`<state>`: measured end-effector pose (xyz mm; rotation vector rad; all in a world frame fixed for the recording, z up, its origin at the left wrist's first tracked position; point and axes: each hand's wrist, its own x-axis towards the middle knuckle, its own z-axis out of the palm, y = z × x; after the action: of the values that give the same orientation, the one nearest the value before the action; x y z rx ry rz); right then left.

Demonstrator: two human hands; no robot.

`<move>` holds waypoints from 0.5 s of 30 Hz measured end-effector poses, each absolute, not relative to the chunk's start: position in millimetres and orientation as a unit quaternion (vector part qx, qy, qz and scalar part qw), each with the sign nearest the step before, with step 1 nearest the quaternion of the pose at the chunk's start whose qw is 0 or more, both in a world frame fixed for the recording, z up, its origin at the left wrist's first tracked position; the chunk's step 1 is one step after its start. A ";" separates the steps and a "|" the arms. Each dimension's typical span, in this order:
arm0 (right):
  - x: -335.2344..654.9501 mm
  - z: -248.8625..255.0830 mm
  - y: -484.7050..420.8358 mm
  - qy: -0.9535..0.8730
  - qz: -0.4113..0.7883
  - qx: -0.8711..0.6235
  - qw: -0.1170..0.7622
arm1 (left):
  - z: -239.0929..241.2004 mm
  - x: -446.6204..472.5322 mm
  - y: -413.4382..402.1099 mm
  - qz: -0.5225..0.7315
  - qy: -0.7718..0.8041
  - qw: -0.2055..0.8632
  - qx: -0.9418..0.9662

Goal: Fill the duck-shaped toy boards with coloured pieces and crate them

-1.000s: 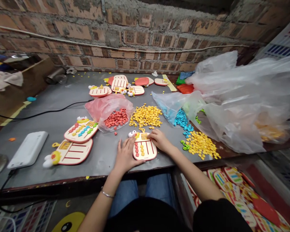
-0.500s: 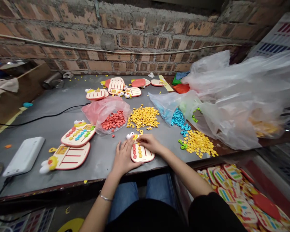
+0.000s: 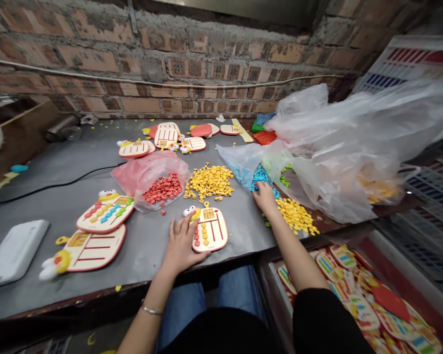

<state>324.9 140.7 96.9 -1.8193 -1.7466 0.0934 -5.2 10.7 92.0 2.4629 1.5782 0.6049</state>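
My left hand [image 3: 181,242] grips the left side of a cartoon-shaped toy board [image 3: 217,228] lying flat on the table, thumb along its lower edge and fingers over its upper left. The board has bulging white eyes, a column of red beads [image 3: 197,236] and a column of yellow beads [image 3: 205,234]; its other slots are bare. Off to the right, my right hand [image 3: 266,199] reaches to the blue beads [image 3: 260,175] at the mouth of a plastic bag. Its fingers are curled together, and what lies between their tips is hidden.
Red beads [image 3: 164,189] spill from a pink bag, beside yellow beads [image 3: 210,181]. More yellow beads [image 3: 297,216] lie at the right edge. A filled board [image 3: 105,214] overlaps a bare-slotted one [image 3: 96,248] at left. Clear bags [image 3: 335,142] crowd the right, above a crate of boards [image 3: 372,300].
My right hand has left the board and moved right to the blue beads. My left hand stays on the board. The view has shifted slightly to the right.
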 end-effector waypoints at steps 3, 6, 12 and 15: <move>331.9 88.8 142.4 -0.692 0.046 -0.673 0.257 | 91.2 -5.8 10.5 0.196 0.520 0.069 0.828; 333.0 89.2 133.2 -0.669 0.060 -0.654 0.348 | 91.2 -5.9 11.4 0.181 0.507 0.065 0.840; 299.5 107.8 92.4 -0.642 0.186 -0.560 0.489 | 94.8 -4.2 14.1 0.146 0.478 0.089 0.862; 264.2 113.5 77.8 -0.708 0.244 -0.489 0.448 | 95.7 -3.8 13.9 0.153 0.475 0.092 0.861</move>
<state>264.2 77.8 113.5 -1.2103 -1.7519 0.6047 -3.8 13.9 95.7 2.5593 1.4125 0.4542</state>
